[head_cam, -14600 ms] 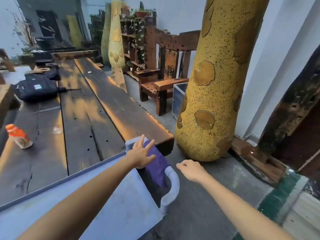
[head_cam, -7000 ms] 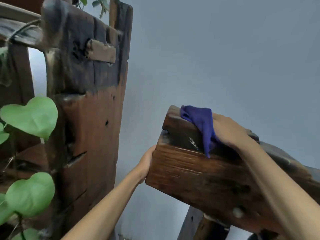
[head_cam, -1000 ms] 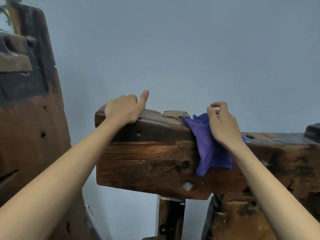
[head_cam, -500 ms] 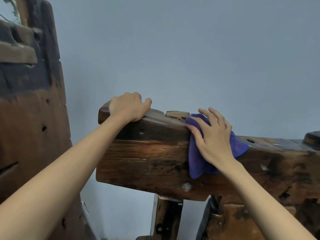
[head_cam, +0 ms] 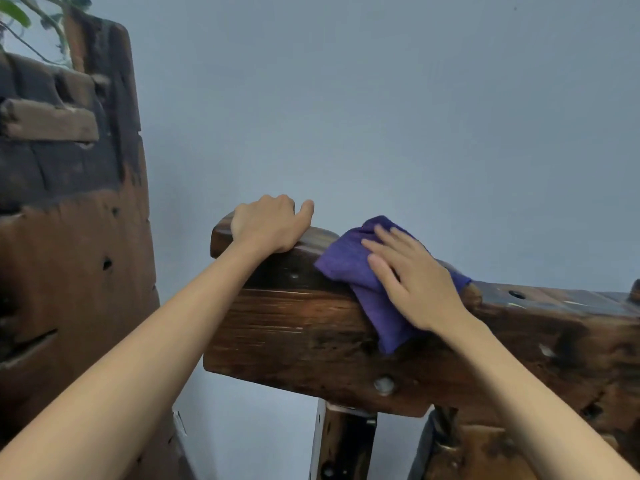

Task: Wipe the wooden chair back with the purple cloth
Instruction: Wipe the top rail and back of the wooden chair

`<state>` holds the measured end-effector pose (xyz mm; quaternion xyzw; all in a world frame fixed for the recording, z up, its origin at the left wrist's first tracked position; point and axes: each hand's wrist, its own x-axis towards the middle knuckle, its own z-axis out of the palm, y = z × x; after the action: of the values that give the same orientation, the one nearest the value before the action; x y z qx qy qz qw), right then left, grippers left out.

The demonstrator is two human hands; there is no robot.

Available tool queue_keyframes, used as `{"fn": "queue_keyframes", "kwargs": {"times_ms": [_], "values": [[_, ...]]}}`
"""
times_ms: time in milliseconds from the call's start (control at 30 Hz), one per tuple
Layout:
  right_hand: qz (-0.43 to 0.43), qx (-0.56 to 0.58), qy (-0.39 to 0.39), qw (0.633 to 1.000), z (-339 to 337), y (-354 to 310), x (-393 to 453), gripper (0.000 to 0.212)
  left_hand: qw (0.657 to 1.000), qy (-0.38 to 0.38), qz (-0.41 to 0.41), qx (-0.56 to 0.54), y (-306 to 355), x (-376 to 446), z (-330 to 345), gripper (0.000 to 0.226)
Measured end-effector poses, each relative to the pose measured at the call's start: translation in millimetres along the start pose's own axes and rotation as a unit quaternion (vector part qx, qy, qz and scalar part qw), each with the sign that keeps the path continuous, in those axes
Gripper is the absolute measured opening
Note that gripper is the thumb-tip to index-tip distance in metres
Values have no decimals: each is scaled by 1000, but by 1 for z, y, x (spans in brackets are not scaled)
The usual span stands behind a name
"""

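Two bare forearms reach forward from the bottom of the view toward a pale grey-blue wall (head_cam: 415, 116) that fills the space behind and above both hands. Left of the left hand stands a tall, dark, weathered wooden post (head_cam: 69, 254), with a few green leaves (head_cam: 14, 12) showing at its top corner. Under both hands runs the wooden chair back (head_cam: 294, 341), a thick, rough, dark brown top rail lying roughly level, with a round metal bolt head (head_cam: 383, 385) on its front face below the right hand and upright wooden supports (head_cam: 343, 445) dropping away beneath it. The left hand (head_cam: 270, 225) sits on the rail's left end, its fingers curled over the far edge and gripping the wood, thumb pointing right. Just beside it to the right, the right hand (head_cam: 412, 282) lies flat with straight, slightly spread fingers, palm pressing down on the purple cloth (head_cam: 349, 265). That cloth is draped over the top of the rail, bunched beneath the palm, with one corner hanging down the front face below the right wrist.
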<state>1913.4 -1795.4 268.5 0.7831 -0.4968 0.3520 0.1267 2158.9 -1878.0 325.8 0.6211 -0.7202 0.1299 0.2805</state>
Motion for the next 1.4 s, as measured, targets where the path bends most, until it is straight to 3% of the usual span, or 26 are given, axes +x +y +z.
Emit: {"fn": "queue_keyframes", "kwargs": {"times_ms": [67,233,333,400,500,600,700,800,933,1067,1133,1200,1267,1333,1400], "values": [[23,-87,33,995,7,13,-21,50,1000,-2,6,12,1,-2,0,55],[132,-106,184,968,73,33,-113,59,1000,24,19,9,0,0,7,56],[151,-155,158,963,130,27,-144,52,1000,28,7,7,2,2,9,58],[169,-105,109,974,149,14,-138,52,1000,25,3,10,2,3,8,56],[89,-26,30,995,159,-22,-117,53,1000,15,3,16,2,3,7,55],[-66,-7,106,992,150,-46,-77,35,999,-21,16,21,-1,3,3,54],[-135,-55,166,975,116,-33,-37,32,998,-57,28,20,-7,4,-1,49],[-64,-108,241,962,91,5,-40,35,997,-61,44,33,-5,2,0,51],[141,-157,288,934,85,44,-93,53,997,-50,42,41,0,-2,3,52],[190,-142,272,932,52,40,-69,31,998,-29,46,42,1,0,5,50],[220,-131,214,943,22,37,-33,21,998,-20,45,40,1,0,5,50],[258,-124,16,958,-1,40,5,43,999,-11,38,35,2,-1,5,52],[272,-43,-162,948,-7,43,39,61,999,-2,33,28,3,-3,6,53],[283,47,-217,933,0,44,66,75,999,11,29,21,4,-4,6,54],[301,137,-225,917,8,51,88,69,999,16,21,20,6,-2,5,54]]}}
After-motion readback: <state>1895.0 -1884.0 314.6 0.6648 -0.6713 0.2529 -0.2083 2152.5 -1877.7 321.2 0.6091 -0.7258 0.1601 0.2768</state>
